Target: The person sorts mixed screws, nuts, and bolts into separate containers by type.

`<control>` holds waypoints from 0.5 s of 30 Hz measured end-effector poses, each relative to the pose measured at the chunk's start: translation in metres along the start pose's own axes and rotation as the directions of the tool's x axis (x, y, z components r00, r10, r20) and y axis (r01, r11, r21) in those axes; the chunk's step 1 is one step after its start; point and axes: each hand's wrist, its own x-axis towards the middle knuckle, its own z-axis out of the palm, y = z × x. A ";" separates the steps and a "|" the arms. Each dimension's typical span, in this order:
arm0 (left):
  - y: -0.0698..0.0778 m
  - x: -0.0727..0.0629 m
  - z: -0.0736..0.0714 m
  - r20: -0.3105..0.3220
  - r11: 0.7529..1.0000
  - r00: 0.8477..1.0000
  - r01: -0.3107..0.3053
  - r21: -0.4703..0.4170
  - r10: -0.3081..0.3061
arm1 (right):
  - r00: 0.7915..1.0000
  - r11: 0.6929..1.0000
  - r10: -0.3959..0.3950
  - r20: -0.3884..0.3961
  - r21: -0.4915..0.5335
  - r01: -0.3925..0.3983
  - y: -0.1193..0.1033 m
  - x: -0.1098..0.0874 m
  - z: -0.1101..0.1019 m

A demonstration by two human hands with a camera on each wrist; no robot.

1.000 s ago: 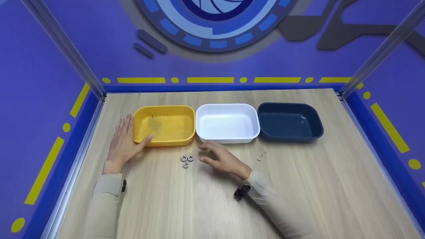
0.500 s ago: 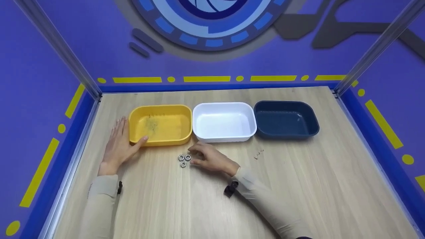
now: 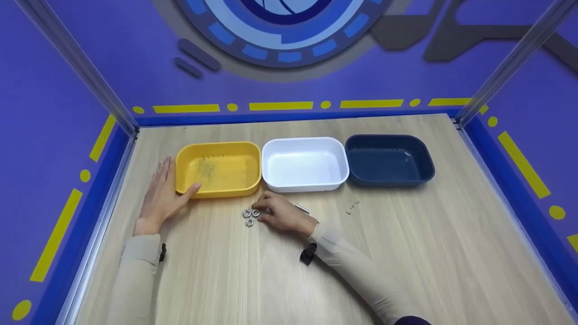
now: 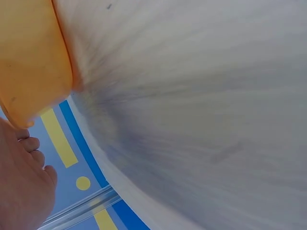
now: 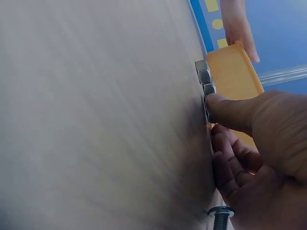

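Observation:
My left hand (image 3: pixel 158 196) lies with straight fingers along the left wall of a yellow bin (image 3: pixel 255 180), thumb over its front rim. In front of the bin, three metal hex nuts lie in a tight cluster: a left nut (image 3: pixel 247 213), a right nut (image 3: pixel 256 213) and a front nut (image 3: pixel 249 222). Thumb and forefinger of my right hand (image 3: pixel 284 214) pinch the right nut on the tabletop. From the right wrist view, the thumb presses on a nut (image 5: pixel 209 90), other fingers curled beside it. Behind my right hand lies a bolt (image 3: pixel 302 208), also close below the fingers as a flanged bolt (image 5: pixel 220 218).
A white bin (image 3: pixel 305 188) and a dark blue bin (image 3: pixel 390 183) stand in a row right of the yellow one. Several tiny screws (image 3: pixel 352 207) lie before the dark bin. Small dark bits (image 3: pixel 207 168) show inside the yellow bin. Printed walls (image 3: pixel 289 90) enclose the table.
My right hand has moved left to the nuts, its thumb and forefinger closing at the right one. The bolt has come into sight behind it. My left hand stays on the yellow bin.

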 end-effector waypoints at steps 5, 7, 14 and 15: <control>-0.002 0.001 0.000 0.013 1.000 1.000 0.006 -0.002 -0.006 | 1.000 1.000 -0.011 0.009 -0.019 0.011 -0.001 0.005 0.000; -0.002 0.002 0.000 0.016 1.000 1.000 0.008 -0.001 -0.008 | 1.000 1.000 -0.014 0.005 -0.014 0.014 -0.001 0.006 -0.001; -0.001 0.003 0.000 0.015 1.000 1.000 -0.010 0.027 0.010 | 0.999 0.999 -0.027 0.018 -0.032 0.027 0.000 0.008 -0.002; -0.002 0.003 0.001 0.014 0.999 1.000 -0.014 0.033 0.014 | 0.999 0.999 -0.033 0.025 -0.042 0.034 0.001 0.008 -0.002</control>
